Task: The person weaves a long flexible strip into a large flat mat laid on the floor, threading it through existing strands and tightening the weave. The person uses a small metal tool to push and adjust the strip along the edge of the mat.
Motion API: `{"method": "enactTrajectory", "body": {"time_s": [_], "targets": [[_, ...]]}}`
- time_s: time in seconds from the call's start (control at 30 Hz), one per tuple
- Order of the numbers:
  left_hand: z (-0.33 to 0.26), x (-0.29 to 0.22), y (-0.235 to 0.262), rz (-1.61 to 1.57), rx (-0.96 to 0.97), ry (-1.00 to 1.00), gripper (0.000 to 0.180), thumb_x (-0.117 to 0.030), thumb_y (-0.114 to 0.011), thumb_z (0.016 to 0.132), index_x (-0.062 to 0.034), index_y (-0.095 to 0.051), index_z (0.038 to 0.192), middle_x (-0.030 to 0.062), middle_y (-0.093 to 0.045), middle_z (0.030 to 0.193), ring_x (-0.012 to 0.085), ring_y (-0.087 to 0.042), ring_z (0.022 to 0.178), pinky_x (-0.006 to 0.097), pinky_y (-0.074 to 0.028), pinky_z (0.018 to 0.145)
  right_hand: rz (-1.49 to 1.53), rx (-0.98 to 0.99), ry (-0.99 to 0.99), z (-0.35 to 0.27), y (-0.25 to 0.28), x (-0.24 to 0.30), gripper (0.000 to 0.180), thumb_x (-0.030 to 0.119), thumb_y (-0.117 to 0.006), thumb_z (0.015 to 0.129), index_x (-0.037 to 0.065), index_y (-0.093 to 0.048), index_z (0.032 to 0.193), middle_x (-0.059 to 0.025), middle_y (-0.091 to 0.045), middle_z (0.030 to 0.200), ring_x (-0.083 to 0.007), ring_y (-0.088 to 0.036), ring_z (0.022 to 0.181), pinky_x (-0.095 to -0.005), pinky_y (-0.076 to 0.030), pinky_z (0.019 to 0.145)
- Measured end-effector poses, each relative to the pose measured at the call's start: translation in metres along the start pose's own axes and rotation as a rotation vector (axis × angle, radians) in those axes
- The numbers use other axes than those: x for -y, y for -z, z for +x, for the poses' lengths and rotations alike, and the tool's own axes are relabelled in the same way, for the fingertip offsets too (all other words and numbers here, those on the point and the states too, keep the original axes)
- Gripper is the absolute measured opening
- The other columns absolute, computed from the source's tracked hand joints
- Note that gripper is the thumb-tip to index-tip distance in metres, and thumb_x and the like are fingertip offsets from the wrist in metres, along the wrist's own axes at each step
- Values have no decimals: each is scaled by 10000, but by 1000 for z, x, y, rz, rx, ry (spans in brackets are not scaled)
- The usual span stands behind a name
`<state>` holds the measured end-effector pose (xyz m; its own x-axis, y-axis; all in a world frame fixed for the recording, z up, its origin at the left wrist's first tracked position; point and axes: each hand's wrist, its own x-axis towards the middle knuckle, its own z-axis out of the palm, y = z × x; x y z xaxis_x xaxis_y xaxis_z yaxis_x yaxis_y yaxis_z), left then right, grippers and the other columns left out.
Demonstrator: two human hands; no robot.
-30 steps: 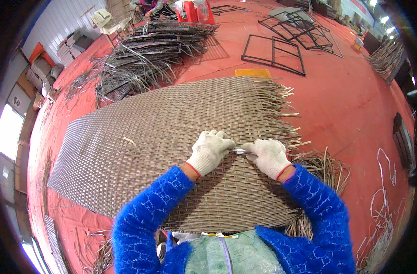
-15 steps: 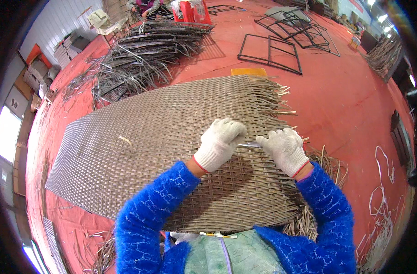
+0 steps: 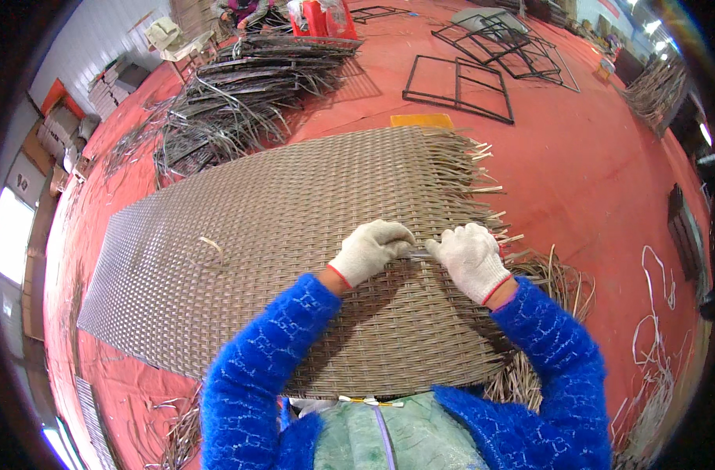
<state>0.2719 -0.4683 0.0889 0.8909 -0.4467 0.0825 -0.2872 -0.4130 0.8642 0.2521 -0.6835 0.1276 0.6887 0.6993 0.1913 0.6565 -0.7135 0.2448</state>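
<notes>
A large brown woven rattan panel (image 3: 295, 204) lies in front of me, with loose strip ends (image 3: 476, 188) fringing its right side. Gloved in white, my right hand (image 3: 471, 260) is closed round a slim metal tool (image 3: 420, 255), whose shiny shaft points left along the weave. My left hand (image 3: 373, 252), in a matching glove, rests by the tool's tip. Its fingers are curled together at the weave, and what they pinch is hidden. A short pale strip (image 3: 211, 245) lies on the panel's left part.
Dark frames with trailing strips (image 3: 232, 102) are piled at the far left, near a red plastic stool (image 3: 326, 19) and another person (image 3: 244, 9). Black metal frames (image 3: 459, 88) lie on the red floor (image 3: 584, 180). Loose strips (image 3: 565, 286) and white string (image 3: 651, 337) are at the right.
Both hands have shifted slightly down the panel, and the right hand has moved a little left. The tool's shaft now shows less between them.
</notes>
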Motion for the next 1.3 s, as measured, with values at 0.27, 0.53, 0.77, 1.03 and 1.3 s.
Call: {"method": "enactTrajectory", "body": {"time_s": [0.27, 0.53, 0.77, 1.03, 1.3], "targets": [[-14, -3, 17, -84, 44, 95, 148, -47, -654, 868, -20, -678, 1012, 29, -656, 954, 124, -594, 902, 265, -492, 821, 53, 73, -29, 4, -11, 7, 259, 183, -528, 854, 216, -640, 1085, -20, -605, 772, -216, -638, 730, -384, -483, 652], [-13, -3, 14, 54, 110, -48, 140, -108, -656, 842, -74, -707, 969, 37, -662, 907, 189, -573, 916, 327, -449, 897, 56, 215, -79, 5, -9, 8, 316, 183, -497, 890, 244, -604, 1181, -18, -634, 824, -219, -657, 777, -381, -502, 683], [-15, -2, 14, 144, 74, -178, 128, -136, -689, 827, -58, -698, 927, 43, -651, 881, 167, -572, 896, 312, -450, 865, 104, 202, -106, 5, -10, 7, 311, 202, -499, 897, 272, -611, 1179, -21, -636, 822, -225, -657, 780, -379, -504, 691], [-15, -8, 13, 116, -177, 260, 119, -144, -676, 841, -28, -654, 852, 1, -631, 754, 68, -545, 706, 243, -474, 652, 159, 208, -132, 3, -14, 5, 217, 178, -519, 879, 193, -630, 1065, -60, -662, 849, -258, -672, 814, -420, -527, 673], [-11, -23, 7, 519, -172, 282, 120, -175, -687, 763, -78, -662, 829, 107, -668, 763, 227, -656, 683, 331, -511, 633, 133, 198, -123, 2, -19, 3, 274, 193, -507, 906, 260, -619, 1147, -35, -659, 854, -232, -669, 805, -384, -511, 697]]}}
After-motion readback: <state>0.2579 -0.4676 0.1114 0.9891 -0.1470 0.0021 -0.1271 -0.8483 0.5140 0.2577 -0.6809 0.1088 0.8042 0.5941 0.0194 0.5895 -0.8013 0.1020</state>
